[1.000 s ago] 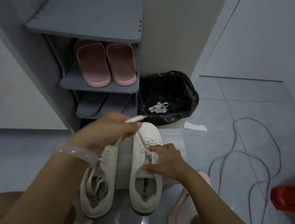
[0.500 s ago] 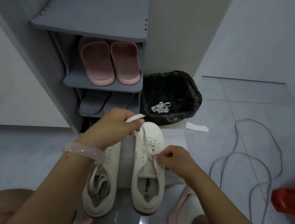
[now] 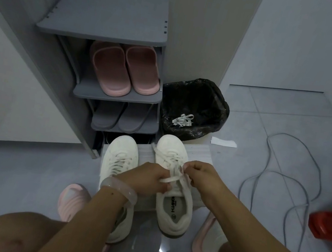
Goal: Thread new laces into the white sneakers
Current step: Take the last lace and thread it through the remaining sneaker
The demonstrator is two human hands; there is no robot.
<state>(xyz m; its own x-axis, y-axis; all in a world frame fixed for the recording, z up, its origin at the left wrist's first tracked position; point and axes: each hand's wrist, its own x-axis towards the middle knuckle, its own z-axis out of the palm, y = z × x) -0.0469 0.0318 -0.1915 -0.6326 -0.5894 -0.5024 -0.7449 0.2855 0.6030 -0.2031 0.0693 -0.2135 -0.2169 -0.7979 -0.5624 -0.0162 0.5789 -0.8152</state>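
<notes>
I see both sneakers (image 3: 172,184) on grey floor tiles (image 3: 20,166) by the shoe rack (image 3: 111,27), left hand (image 3: 147,178) and right hand (image 3: 201,174) pinching the lace (image 3: 170,179).

My arms are bare, no sleeves to the elbow. A translucent, pale pink bangle (image 3: 119,188) circles my left wrist. My knees are bare too, and I wear pink slippers (image 3: 72,201) with white socks (image 3: 218,235).

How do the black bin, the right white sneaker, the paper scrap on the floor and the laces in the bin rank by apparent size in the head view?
1. Black bin and right white sneaker: look alike; the sneaker is nearer the camera, so unranked.
2. Paper scrap.
3. Laces in the bin, close to the scrap.
</notes>
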